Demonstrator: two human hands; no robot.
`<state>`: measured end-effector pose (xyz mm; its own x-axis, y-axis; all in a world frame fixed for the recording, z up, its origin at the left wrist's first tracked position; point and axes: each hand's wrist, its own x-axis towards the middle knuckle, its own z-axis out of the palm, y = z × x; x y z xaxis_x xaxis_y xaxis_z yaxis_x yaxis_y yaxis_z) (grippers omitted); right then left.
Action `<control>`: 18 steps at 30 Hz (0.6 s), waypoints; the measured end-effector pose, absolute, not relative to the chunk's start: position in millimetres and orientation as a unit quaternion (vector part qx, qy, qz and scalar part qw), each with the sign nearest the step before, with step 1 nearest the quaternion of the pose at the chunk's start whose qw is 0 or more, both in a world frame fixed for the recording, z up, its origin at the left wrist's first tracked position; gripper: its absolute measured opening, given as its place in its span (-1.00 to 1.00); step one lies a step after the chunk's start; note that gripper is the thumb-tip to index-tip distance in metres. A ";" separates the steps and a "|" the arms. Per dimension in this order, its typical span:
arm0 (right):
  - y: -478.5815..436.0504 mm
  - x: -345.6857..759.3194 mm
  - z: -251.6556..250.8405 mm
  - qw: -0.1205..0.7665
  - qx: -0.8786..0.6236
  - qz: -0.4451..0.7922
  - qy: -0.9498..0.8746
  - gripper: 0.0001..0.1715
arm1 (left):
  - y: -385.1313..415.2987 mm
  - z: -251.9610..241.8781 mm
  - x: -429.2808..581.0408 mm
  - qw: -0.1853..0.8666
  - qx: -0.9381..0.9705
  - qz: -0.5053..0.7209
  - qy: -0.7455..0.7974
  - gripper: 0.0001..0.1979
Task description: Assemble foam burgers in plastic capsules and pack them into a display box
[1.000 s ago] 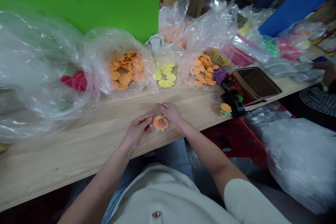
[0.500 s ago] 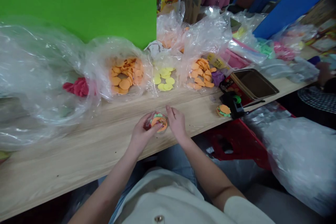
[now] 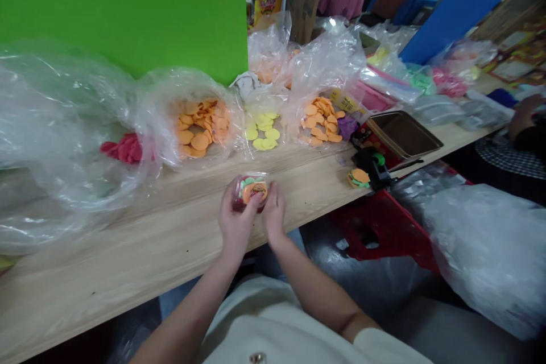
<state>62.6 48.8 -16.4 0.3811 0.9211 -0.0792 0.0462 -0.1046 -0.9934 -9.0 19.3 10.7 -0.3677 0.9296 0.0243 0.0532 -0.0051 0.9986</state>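
A small clear plastic box point(image 3: 251, 180) is held just over the wooden table, with orange, green and red pieces inside and a printed label on its front. My left hand point(image 3: 235, 217) grips it from the left, thumb pressed across the front. Along the box's right side lies my right hand point(image 3: 274, 210), fingers together and against it; its fingertips are partly hidden. Beyond the box, open clear bags hold orange discs point(image 3: 199, 129), yellow discs point(image 3: 265, 132) and more orange discs point(image 3: 322, 119).
A burger-shaped stack point(image 3: 359, 177) sits by a black tape dispenser point(image 3: 373, 165) on the wooden table point(image 3: 140, 256). Behind them is a brown tray point(image 3: 403, 133). Red pieces point(image 3: 125, 148) lie in a large bag at left. Below the edge is a red crate point(image 3: 384, 227).
My right hand has come in from the right against the box. The box is now tilted more upright, its clear top edge showing, and still in my left hand.
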 end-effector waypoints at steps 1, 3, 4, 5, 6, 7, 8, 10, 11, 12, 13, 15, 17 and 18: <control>45.9 57.4 -17.0 0.553 -0.627 0.417 -0.356 -0.57 | 18.6 10.6 -5.0 0.356 0.420 0.587 0.593 -0.49; 44.7 51.2 -15.2 0.560 -0.628 0.437 -0.320 -0.58 | 16.7 10.8 2.7 0.324 0.425 0.611 0.585 -0.49; 46.0 50.4 -13.3 0.564 -0.623 0.438 -0.318 -0.58 | 15.7 10.9 5.8 0.317 0.422 0.621 0.580 -0.48; 48.0 50.9 -11.2 0.571 -0.615 0.436 -0.324 -0.59 | 14.7 11.1 7.8 0.317 0.417 0.630 0.573 -0.47; 50.1 52.5 -9.2 0.578 -0.605 0.433 -0.335 -0.59 | 13.6 11.2 8.6 0.325 0.415 0.635 0.565 -0.46; 51.9 54.9 -7.6 0.584 -0.596 0.430 -0.345 -0.59 | 12.3 11.4 7.8 0.336 0.413 0.638 0.556 -0.44; 53.1 57.9 -6.5 0.585 -0.589 0.429 -0.356 -0.59 | 10.6 11.6 5.3 0.352 0.412 0.637 0.548 -0.43; 52.4 65.5 -6.1 0.574 -0.586 0.423 -0.383 -0.57 | 5.5 12.9 -4.8 0.389 0.412 0.629 0.532 -0.46; 50.5 69.9 -6.7 0.564 -0.590 0.414 -0.404 -0.56 | 1.9 14.0 -12.0 0.401 0.415 0.619 0.532 -0.53; 47.6 74.4 -8.0 0.550 -0.592 0.402 -0.431 -0.54 | -2.5 15.2 -20.0 0.406 0.419 0.606 0.540 -0.61; 43.8 79.0 -9.8 0.535 -0.590 0.387 -0.464 -0.54 | -7.6 16.4 -28.0 0.411 0.424 0.589 0.552 -0.69; 34.5 87.1 -15.0 0.502 -0.574 0.364 -0.535 -0.53 | -19.4 17.7 -41.7 0.431 0.427 0.546 0.578 -0.78; 24.6 93.0 -21.5 0.466 -0.556 0.355 -0.590 -0.55 | -32.0 15.9 -48.7 0.467 0.405 0.519 0.590 -0.81; 20.3 95.1 -24.6 0.449 -0.551 0.352 -0.609 -0.55 | -38.0 14.0 -49.6 0.483 0.386 0.519 0.590 -0.82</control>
<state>95.1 20.3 -24.6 0.0101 0.9874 0.1581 0.3554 0.1442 -0.9235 -49.6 -38.0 14.0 -0.2363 0.9569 -0.1691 -0.0464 0.1627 0.9856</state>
